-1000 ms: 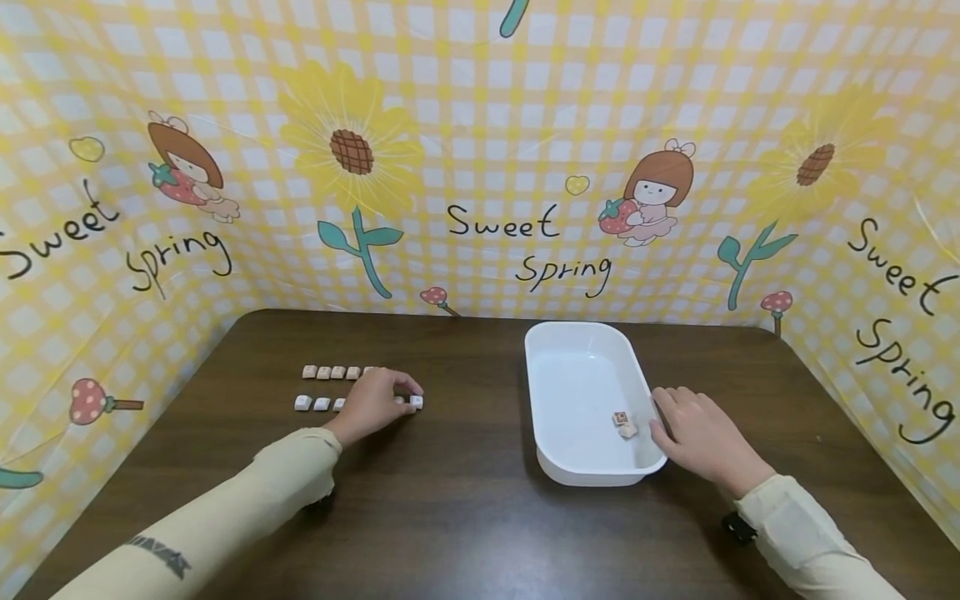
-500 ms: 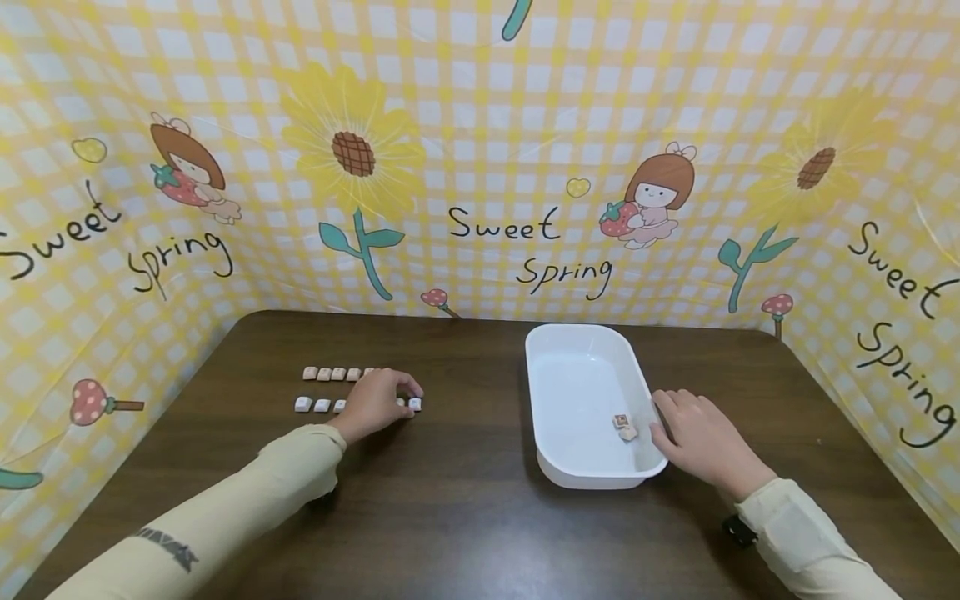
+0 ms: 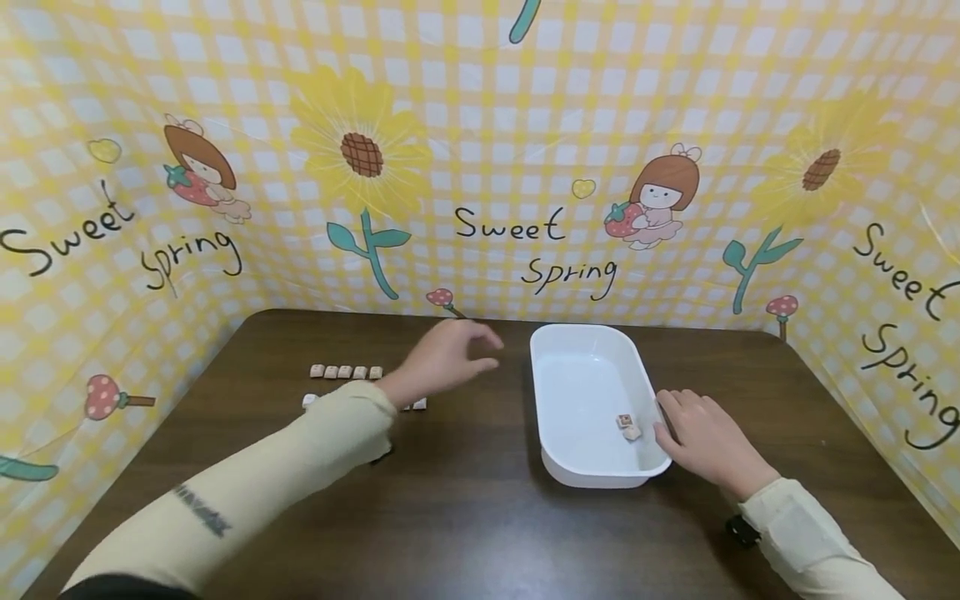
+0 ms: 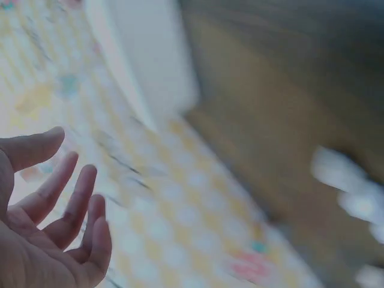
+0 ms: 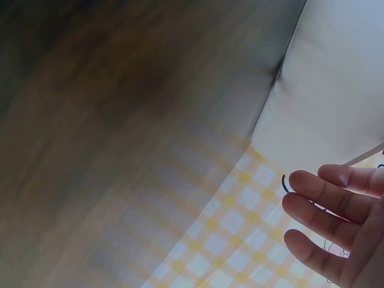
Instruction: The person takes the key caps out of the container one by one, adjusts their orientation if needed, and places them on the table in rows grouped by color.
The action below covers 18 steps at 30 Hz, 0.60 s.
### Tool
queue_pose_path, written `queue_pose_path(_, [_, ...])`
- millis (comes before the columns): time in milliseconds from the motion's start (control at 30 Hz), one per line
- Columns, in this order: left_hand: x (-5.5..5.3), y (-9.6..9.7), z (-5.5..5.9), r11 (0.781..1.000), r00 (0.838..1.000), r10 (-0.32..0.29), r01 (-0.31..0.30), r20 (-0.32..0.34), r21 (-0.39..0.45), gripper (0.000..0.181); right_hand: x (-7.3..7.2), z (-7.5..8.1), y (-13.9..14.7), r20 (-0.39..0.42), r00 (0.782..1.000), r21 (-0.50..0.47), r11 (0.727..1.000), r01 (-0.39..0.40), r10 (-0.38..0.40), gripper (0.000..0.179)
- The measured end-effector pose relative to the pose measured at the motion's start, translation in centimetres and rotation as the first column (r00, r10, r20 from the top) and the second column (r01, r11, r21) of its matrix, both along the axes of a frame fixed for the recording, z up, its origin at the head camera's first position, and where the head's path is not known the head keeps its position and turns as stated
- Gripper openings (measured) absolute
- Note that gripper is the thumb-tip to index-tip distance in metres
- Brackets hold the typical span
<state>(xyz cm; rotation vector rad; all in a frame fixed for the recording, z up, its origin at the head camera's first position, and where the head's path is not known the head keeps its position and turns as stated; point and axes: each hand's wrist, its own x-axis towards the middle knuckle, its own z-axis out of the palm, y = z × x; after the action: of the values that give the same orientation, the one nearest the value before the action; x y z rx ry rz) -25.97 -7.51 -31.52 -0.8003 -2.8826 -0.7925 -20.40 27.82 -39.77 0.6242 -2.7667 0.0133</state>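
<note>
My left hand (image 3: pixel 446 360) is in the air between the keycaps and the white tray (image 3: pixel 551 454). Its thumb and fingers are spread apart, and the left wrist view shows nothing between them. Behind the left sleeve, a back row of pale keycaps (image 3: pixel 345 372) lies on the table. A front row of white keycaps (image 3: pixel 420 404) is partly covered by that forearm. Two small keycaps (image 3: pixel 625 422) lie inside the tray near its right wall. My right hand (image 3: pixel 708 435) rests at the tray's right rim, its fingers (image 5: pixel 327 195) loosely extended beside the outer wall.
The dark wooden table (image 3: pixel 480 533) bears everything. A yellow checked cloth (image 3: pixel 495 150) with printed flowers and lettering stands along its back and sides. The tray's raised wall lies between the left hand and the keycaps inside.
My left hand has left the right end of the front keycap row and moved up and right toward the tray. The right hand stays at the rim.
</note>
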Motion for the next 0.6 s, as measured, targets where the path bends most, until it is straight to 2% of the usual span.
queue_pose_path(100, [0.3,4.9,1.8,0.992,0.993,-0.110,0.112,0.040,-0.056,0.020,0.0,0.1,0.1,0.002,1.000,-0.004,1.000,-0.003,0.003,0.034])
queue_pose_path(167, [0.3,8.6,2.5,0.979,0.983,-0.165,0.173,0.081,-0.112,0.019,-0.1,0.0,0.2,0.003,1.000,-0.010,1.000,-0.004,0.004,0.035])
queue_pose_path(267, [0.0,13.8,2.2,0.951,0.972,-0.192,0.218,0.133,-0.220,0.011,-0.1,-0.1,0.3,-0.002,1.000,-0.018,1.000,-0.008,0.008,0.034])
queue_pose_path(333, [-0.3,16.8,1.3,0.936,0.974,-0.163,0.203,0.157,-0.287,0.009,-0.2,-0.2,0.3,-0.008,1.000,-0.020,1.000,-0.015,0.015,0.033])
queue_pose_path(433, [-0.9,20.0,-0.9,0.905,0.984,-0.101,0.153,0.148,-0.398,0.012,-0.3,-0.3,0.3,-0.021,0.999,-0.017,0.999,-0.027,0.027,0.032])
queue_pose_path(600, [-1.7,22.4,-4.4,0.875,0.996,-0.018,0.057,0.085,-0.481,0.022,-0.4,-0.3,0.5,-0.039,0.998,-0.019,0.999,-0.043,0.043,0.030])
